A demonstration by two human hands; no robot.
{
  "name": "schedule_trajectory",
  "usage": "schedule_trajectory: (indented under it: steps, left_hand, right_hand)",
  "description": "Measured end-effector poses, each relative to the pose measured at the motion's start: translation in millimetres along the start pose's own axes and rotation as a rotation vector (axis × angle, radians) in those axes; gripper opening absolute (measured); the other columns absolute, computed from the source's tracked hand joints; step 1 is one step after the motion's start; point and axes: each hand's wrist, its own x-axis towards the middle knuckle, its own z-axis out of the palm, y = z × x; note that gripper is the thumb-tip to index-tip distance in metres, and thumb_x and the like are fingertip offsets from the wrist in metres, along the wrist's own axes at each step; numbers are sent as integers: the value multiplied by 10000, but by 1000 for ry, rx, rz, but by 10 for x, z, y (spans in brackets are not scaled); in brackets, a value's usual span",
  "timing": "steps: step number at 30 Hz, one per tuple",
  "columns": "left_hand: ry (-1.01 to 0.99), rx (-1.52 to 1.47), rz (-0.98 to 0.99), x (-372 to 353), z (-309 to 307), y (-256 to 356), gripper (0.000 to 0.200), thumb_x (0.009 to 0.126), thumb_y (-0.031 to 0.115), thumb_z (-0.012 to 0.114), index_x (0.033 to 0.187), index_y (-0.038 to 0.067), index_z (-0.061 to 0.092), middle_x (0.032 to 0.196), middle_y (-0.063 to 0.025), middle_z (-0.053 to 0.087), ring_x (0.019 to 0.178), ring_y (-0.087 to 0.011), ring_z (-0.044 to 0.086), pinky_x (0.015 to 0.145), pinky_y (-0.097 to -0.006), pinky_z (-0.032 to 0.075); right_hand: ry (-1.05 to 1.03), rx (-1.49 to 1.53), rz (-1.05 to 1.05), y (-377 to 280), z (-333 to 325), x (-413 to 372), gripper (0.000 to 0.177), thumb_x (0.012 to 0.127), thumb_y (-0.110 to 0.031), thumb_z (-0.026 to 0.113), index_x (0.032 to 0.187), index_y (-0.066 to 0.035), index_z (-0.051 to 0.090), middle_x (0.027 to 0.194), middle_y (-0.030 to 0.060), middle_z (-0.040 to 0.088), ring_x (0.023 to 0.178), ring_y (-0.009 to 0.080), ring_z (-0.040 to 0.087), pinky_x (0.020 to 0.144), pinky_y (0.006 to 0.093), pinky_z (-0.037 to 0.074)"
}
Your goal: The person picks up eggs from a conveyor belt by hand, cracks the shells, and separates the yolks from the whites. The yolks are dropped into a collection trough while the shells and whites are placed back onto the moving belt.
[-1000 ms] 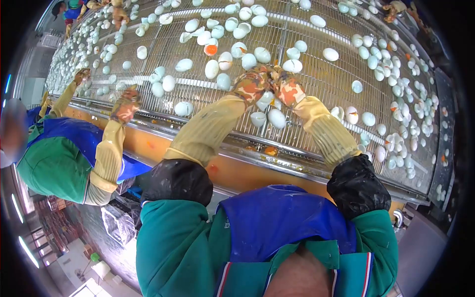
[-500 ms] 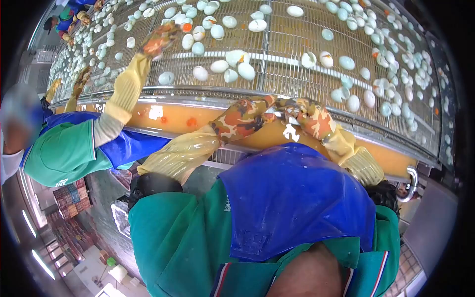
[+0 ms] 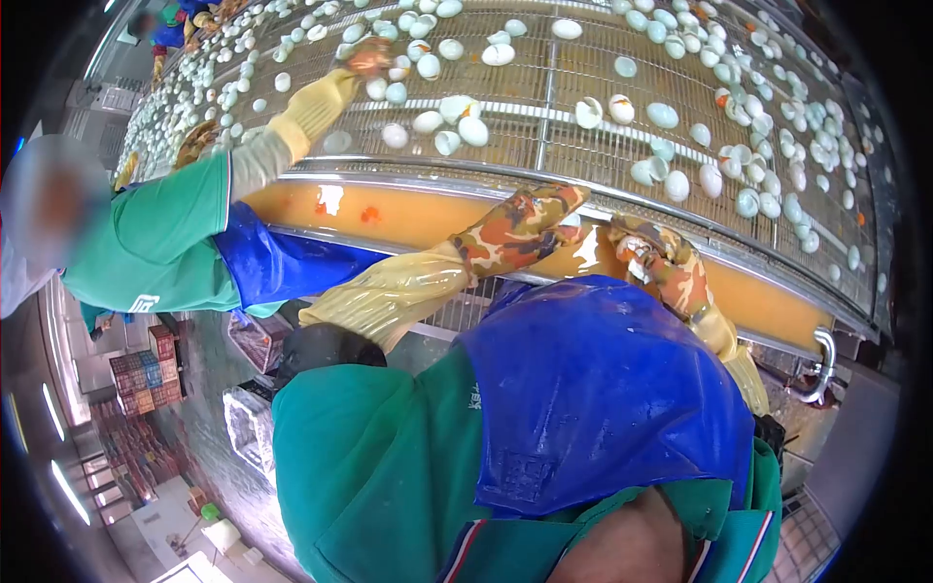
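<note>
My left hand (image 3: 525, 229), in a camouflage-patterned glove with a long yellow cuff, is closed over the trough's near side of the metal rack. A pale eggshell (image 3: 571, 222) shows at its fingertips. To the right, my right hand (image 3: 666, 255) wears a matching glove, its fingers curled around a whitish broken eggshell (image 3: 638, 260). A gap separates the two hands. Below them lies a trough (image 3: 428, 222) of orange-yellow liquid. Beyond, the wire rack (image 3: 525, 87) carries many whole and broken pale eggs (image 3: 677, 185).
A co-worker's gloved hand (image 3: 367, 60) reaches over the rack at left, with a green sleeve (image 3: 160, 228) close by. A metal rail (image 3: 437, 180) borders the trough. At right stands a curved pipe (image 3: 824, 364). Crates (image 3: 146, 374) are stacked on the floor behind.
My hands, together half a second ago, have moved apart, the right one drawing right and down. The view has shifted slightly. The co-worker's arm has reached farther right over the rack.
</note>
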Motion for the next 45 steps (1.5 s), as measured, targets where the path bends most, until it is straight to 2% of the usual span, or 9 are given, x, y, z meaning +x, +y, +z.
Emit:
schedule_trajectory:
  steps: [8,13,28,32,38,40,42,43,45]
  left_hand:
    - [-100,760,258,276,395,-399,332,908,151,512,1208,10,498,1156,-106,550,923,-177,584,787,-273,483]
    - [-86,-457,-89,582,578,-1232,300,904,202,517,1145,24,531,1092,-100,561,903,-200,577,764,-301,484]
    - [-5,161,270,806,889,121,285,883,288,532,985,22,545,1036,-131,552,905,-213,566,793,-341,483]
    - [-98,-29,133,1038,1030,174,297,878,310,537,943,21,548,1020,-139,550,905,-217,564,801,-352,482]
    - [-750,-1111,-236,1173,1101,-46,325,869,345,543,879,20,554,998,-151,546,906,-222,559,813,-368,482]
    - [-350,-14,403,1334,1130,-55,311,867,348,552,887,38,574,1036,-150,551,908,-209,562,796,-369,489]
    - [-127,589,435,1250,1250,2,282,881,324,536,876,44,570,1032,-133,554,912,-220,560,778,-369,484]
    - [-135,637,220,1133,1431,585,263,896,299,515,860,42,555,1009,-118,556,915,-238,557,768,-368,476]
    - [-213,-222,125,1478,1282,288,241,880,308,543,872,74,599,947,-85,585,882,-199,570,732,-364,481]
  right_hand:
    - [34,-52,171,-94,-210,-169,226,819,-176,592,1013,-62,607,882,142,645,784,299,614,687,370,480]
    - [70,-74,65,314,-266,-230,222,835,-150,592,1037,-68,632,853,80,657,758,199,611,672,342,484]
    - [5,-8,96,60,-1279,-102,242,835,-151,601,1061,-68,624,850,70,657,767,190,609,678,338,490]
    - [26,157,230,-100,-1869,-333,247,835,-151,603,1067,-68,622,849,67,657,769,187,608,680,336,492]
    - [105,409,430,-316,-2118,-540,256,836,-152,607,1077,-68,619,848,63,657,773,184,607,683,334,494]
    - [148,452,442,-244,-2220,-504,258,836,-152,608,1080,-68,617,847,62,657,774,182,607,683,334,495]
    - [211,483,380,-5,-2357,-437,283,835,-172,614,1098,-66,607,873,71,655,784,199,610,694,335,498]
    - [241,492,335,140,-2436,-387,307,835,-192,620,1114,-65,597,900,80,654,793,215,613,704,337,500]
    - [452,123,152,254,-2590,-97,364,833,-230,627,1154,-67,572,966,105,643,832,252,614,732,345,500]
